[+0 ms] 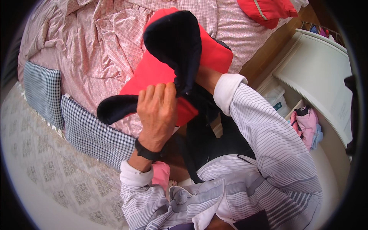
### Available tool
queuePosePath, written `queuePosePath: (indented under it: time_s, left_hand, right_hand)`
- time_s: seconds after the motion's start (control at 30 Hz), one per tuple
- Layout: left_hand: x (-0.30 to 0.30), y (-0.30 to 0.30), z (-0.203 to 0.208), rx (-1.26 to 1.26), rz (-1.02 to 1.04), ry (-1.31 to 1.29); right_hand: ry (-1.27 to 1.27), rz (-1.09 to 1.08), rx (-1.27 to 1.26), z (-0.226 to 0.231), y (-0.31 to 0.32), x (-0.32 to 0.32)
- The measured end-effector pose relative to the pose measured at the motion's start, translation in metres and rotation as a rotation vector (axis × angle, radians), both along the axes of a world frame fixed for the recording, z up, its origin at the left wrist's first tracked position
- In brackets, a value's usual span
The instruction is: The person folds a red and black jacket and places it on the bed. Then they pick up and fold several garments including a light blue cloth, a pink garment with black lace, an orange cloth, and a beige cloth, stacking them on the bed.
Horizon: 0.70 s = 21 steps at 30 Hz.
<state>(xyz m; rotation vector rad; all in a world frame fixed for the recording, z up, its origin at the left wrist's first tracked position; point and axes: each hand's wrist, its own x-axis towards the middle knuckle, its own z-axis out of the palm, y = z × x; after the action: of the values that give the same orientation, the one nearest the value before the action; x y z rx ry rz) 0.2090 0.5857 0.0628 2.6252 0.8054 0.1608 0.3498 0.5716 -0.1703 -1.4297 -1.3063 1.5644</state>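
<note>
In front of me, over the bed, a bright red fabric piece (153, 73) with black plush flaps hangs from my hands; its exact kind I cannot make out. One broad rounded flap (174, 36) stands up at the top, and a narrower black flap (117, 109) sticks out to the left. My left hand (157, 109), with a dark band on its wrist, is closed around the black edge at the middle of the piece. Behind the tall flap, my right hand (207, 78) shows only near the wrist; its fingers are hidden by the fabric.
Pink patterned bedding (107, 46) lies rumpled on the bed. Two checked cloth pieces (92, 126) line its left edge. A red bundle (268, 11) sits at the far right of the bed. To the right, a white cabinet (314, 61) has an open compartment holding folded clothes (306, 124) and a plastic bag (276, 100).
</note>
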Motion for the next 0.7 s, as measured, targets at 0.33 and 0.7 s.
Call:
queuePosePath:
  time_s: [0.33,0.7]
  left_hand:
    - [0.013,-0.046,0.0,0.023,0.129,0.077]
    - [0.022,-0.058,0.004,0.129,0.154,0.05]
  right_hand:
    - [-0.032,-0.224,0.07,0.032,-0.03,0.023]
    - [0.018,-0.952,-0.45,0.099,-0.231,0.044]
